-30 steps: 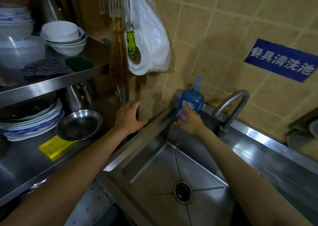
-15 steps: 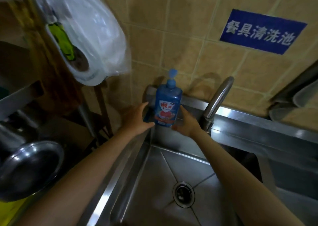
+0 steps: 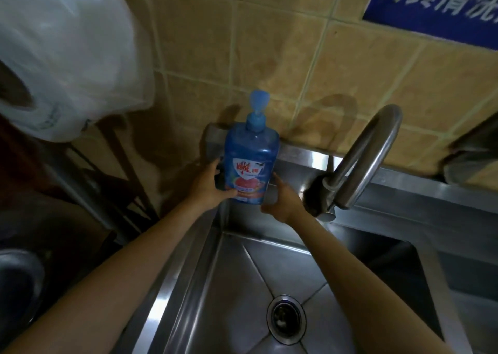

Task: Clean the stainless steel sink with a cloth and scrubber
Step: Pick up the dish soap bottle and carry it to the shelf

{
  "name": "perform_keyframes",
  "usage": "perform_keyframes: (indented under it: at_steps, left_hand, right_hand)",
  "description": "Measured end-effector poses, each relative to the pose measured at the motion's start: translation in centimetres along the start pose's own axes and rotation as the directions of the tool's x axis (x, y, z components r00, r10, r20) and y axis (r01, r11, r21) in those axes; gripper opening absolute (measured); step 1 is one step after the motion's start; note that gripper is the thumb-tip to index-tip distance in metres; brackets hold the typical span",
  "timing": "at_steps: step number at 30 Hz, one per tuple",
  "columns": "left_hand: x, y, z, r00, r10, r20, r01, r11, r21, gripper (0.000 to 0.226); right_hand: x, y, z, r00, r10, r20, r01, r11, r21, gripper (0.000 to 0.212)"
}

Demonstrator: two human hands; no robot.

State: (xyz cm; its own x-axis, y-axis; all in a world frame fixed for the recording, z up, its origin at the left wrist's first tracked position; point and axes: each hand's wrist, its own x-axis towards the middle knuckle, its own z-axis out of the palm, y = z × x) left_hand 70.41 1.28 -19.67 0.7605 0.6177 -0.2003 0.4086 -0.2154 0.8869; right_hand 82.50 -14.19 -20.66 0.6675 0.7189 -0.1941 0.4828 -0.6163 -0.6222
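A blue dish soap bottle [image 3: 250, 165] with a pump top is held upright over the back left corner of the stainless steel sink [image 3: 239, 286]. My left hand [image 3: 207, 185] grips its left side, thumb across the lower front. My right hand [image 3: 283, 202] cups the lower right side, index finger along the bottle's edge. The sink's drain [image 3: 286, 318] lies below between my forearms. No cloth or scrubber is in view.
A curved steel faucet [image 3: 372, 149] stands just right of my right hand. A white plastic bag [image 3: 67, 57] hangs at the upper left. A blue sign [image 3: 436, 6] is on the tiled wall. A metal bowl [image 3: 16, 281] sits at the far left.
My left hand has left the counter edge and closed on the bottle's left side. The bottle has come up off the sink's corner, and my view has moved closer and to the right.
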Motion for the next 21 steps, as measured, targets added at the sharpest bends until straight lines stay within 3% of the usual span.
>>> perform_keyframes:
  at_steps: [3, 6, 11, 16, 19, 21]
  left_hand:
    - [1.6, -1.1, 0.6, 0.997, -0.078, 0.011, 0.079, 0.982, -0.17, 0.085]
    - [3.2, -2.1, 0.8, 0.994, -0.092, 0.059, 0.103, 0.966, -0.236, 0.079]
    - [4.5, -2.8, 0.4, 0.989, -0.071, 0.13, 0.095, 0.977, -0.192, 0.072]
    - [5.0, -3.5, 0.1, 0.986, -0.067, 0.15, 0.087, 0.987, -0.137, 0.087]
    - [5.5, -3.5, -0.3, 0.979, -0.082, 0.188, 0.097, 0.993, -0.073, 0.107]
    - [5.4, -3.0, -0.3, 0.972, -0.09, 0.217, 0.102, 0.994, -0.046, 0.099]
  right_hand:
    - [0.9, 0.8, 0.7, 0.998, 0.007, -0.055, -0.004, 0.998, 0.056, 0.09]
    - [1.9, 1.1, 1.0, 0.997, -0.023, -0.075, 0.033, 0.992, 0.124, 0.086]
    - [3.8, 1.5, 1.4, 0.999, -0.003, -0.044, 0.012, 0.978, 0.208, 0.076]
    - [4.6, 2.1, 2.3, 0.999, 0.036, -0.017, -0.031, 0.969, 0.247, 0.081]
    - [5.0, 2.3, 2.4, 0.999, 0.036, -0.001, -0.035, 0.969, 0.243, 0.085]
    - [5.2, 2.4, 2.3, 1.0, 0.026, 0.004, -0.026, 0.972, 0.231, 0.087]
